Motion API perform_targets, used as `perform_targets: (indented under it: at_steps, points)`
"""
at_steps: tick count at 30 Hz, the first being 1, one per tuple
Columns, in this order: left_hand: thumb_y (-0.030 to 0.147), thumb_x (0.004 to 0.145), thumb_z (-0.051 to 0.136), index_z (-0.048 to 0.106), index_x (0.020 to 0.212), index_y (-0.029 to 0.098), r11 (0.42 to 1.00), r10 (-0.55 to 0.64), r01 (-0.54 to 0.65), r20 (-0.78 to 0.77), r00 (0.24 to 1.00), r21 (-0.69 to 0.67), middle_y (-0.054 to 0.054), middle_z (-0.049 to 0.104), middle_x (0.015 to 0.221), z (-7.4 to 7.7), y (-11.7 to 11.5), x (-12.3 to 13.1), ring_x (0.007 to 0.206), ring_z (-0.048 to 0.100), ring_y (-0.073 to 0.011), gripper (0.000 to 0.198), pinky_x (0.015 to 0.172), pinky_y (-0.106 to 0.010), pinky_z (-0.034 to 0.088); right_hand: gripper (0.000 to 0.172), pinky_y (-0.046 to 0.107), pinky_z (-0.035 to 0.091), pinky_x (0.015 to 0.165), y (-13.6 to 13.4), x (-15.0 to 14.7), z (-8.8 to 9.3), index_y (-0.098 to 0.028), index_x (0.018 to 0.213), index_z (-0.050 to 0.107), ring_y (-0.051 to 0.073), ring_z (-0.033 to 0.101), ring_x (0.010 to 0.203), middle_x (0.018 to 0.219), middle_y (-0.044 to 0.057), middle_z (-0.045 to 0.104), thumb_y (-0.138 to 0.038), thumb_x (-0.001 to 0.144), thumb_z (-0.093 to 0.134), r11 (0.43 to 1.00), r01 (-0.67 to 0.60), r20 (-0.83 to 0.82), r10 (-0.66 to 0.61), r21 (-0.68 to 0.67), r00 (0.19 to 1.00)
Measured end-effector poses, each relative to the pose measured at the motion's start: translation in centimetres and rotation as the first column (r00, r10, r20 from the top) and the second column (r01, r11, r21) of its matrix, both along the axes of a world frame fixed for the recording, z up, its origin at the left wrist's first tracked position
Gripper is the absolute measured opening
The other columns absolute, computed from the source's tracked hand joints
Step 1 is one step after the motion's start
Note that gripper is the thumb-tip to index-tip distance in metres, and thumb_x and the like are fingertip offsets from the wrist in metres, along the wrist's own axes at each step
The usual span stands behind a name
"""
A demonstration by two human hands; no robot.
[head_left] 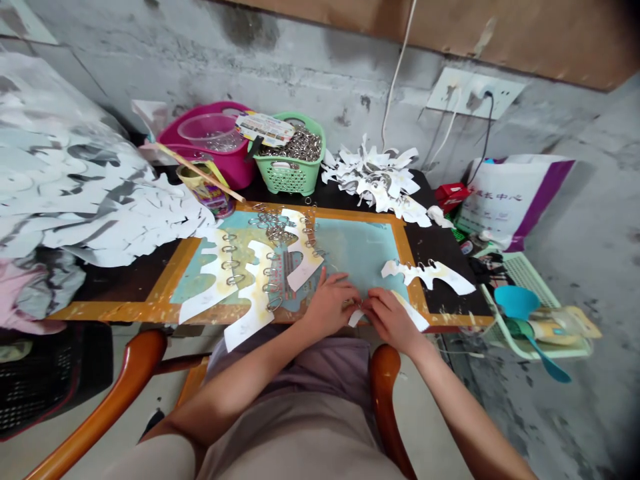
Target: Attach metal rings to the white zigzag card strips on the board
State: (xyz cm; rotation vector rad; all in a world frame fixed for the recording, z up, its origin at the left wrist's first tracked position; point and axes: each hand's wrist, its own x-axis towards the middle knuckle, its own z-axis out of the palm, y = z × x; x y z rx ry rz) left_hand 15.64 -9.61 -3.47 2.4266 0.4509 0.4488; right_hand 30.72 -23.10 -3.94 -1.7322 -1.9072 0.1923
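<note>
The left hand (327,303) and right hand (393,321) meet, their fingers (373,308) closed in a pinch on a white paper cutout (413,311), the grip itself partly hidden. Left of the fingers lie three ringed cutouts (255,293); right, one more cutout (427,275). Beyond, a green basket (290,175) holds rings (293,145), too many to count.

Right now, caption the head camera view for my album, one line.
Left hand and right hand pinch a small metal ring at a white paper cutout on a teal mat.
</note>
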Motion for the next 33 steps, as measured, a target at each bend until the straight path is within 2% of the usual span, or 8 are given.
perform_targets:
  at_steps: [5,8,12,17,20,23,27,33]
  points:
    - [0.017,0.085,0.061,0.073,0.084,0.028,0.994,0.001,-0.004,0.031,1.0,0.106,0.001,0.073,0.098,-0.3,-0.3,-0.3,0.124,0.05,-0.0299,0.016,0.114,-0.067,0.004,0.026,0.036,0.053,0.081,-0.3,1.0,0.5,-0.022,0.119,0.053,0.023,0.056,0.104,0.115,0.011,0.052,-0.018,0.094,0.048,1.0,0.002,-0.139,-0.001,0.009,0.99]
    - [0.02,0.088,0.06,0.074,0.085,0.029,0.98,-0.005,-0.011,0.076,0.997,0.2,0.0,0.072,0.101,-0.8,-0.6,-0.5,0.122,0.051,-0.0291,0.017,0.114,-0.066,0.003,0.024,0.037,0.051,0.086,0.3,1.3,0.5,-0.023,0.114,0.057,0.022,0.056,0.102,0.111,0.01,0.057,-0.015,0.096,0.043,0.997,-0.076,-0.061,0.078,0.031,0.995]
    - [0.023,0.09,0.059,0.074,0.085,0.03,0.952,-0.038,0.005,0.103,0.994,0.305,-0.001,0.072,0.104,-1.1,-0.8,-0.7,0.121,0.052,-0.0266,0.017,0.115,-0.064,0.006,0.018,0.036,0.05,0.078,0.7,1.5,0.2,-0.02,0.106,0.061,0.022,0.056,0.09,0.1,0.008,0.062,-0.018,0.097,0.045,0.994,-0.111,0.054,0.11,0.013,0.992]
    - [0.025,0.091,0.057,0.074,0.086,0.029,0.958,-0.006,-0.009,0.051,0.999,0.287,-0.002,0.073,0.103,-0.5,-0.7,-0.9,0.121,0.052,-0.0284,0.017,0.113,-0.067,0.007,0.024,0.039,0.049,0.076,0.1,1.2,0.0,-0.015,0.104,0.064,0.024,0.054,0.088,0.095,0.011,0.062,-0.018,0.098,0.041,0.993,-0.107,0.3,0.116,-0.047,0.947]
    - [0.025,0.091,0.057,0.074,0.09,0.029,0.958,-0.017,0.002,0.049,0.999,0.287,-0.001,0.073,0.105,-0.5,-0.7,-1.0,0.122,0.051,-0.0282,0.018,0.113,-0.067,0.006,0.027,0.041,0.049,0.079,-0.5,0.9,-0.2,-0.014,0.108,0.064,0.025,0.054,0.089,0.099,0.013,0.062,-0.015,0.096,0.041,0.996,-0.081,0.333,0.087,-0.033,0.939]
    - [0.023,0.091,0.056,0.073,0.097,0.031,0.947,-0.04,0.025,0.043,0.998,0.319,-0.002,0.072,0.108,-0.6,-0.8,-1.1,0.123,0.05,-0.028,0.02,0.114,-0.066,0.008,0.031,0.043,0.049,0.084,-1.1,0.8,-0.2,-0.014,0.116,0.062,0.026,0.054,0.096,0.11,0.015,0.061,-0.011,0.093,0.042,0.997,-0.077,0.269,0.078,-0.016,0.96]
    - [0.022,0.091,0.055,0.072,0.097,0.03,0.93,-0.073,0.059,0.025,0.997,0.363,-0.002,0.071,0.109,-0.7,-0.7,-1.1,0.125,0.049,-0.0291,0.02,0.114,-0.067,0.006,0.033,0.044,0.048,0.089,-1.8,0.5,0.2,-0.019,0.119,0.059,0.026,0.053,0.107,0.127,0.013,0.056,-0.01,0.09,0.047,0.996,-0.025,0.056,0.02,0.09,0.998]
    - [0.02,0.089,0.056,0.071,0.101,0.029,0.936,-0.111,0.098,0.02,0.994,0.338,-0.004,0.07,0.111,-0.3,-0.7,-1.3,0.128,0.046,-0.0294,0.021,0.114,-0.068,0.004,0.04,0.045,0.049,0.085,-1.7,-0.7,-0.4,-0.019,0.131,0.045,0.028,0.057,0.101,0.11,0.012,0.065,-0.015,0.091,0.047,0.997,0.054,-0.038,-0.052,0.056,0.998]
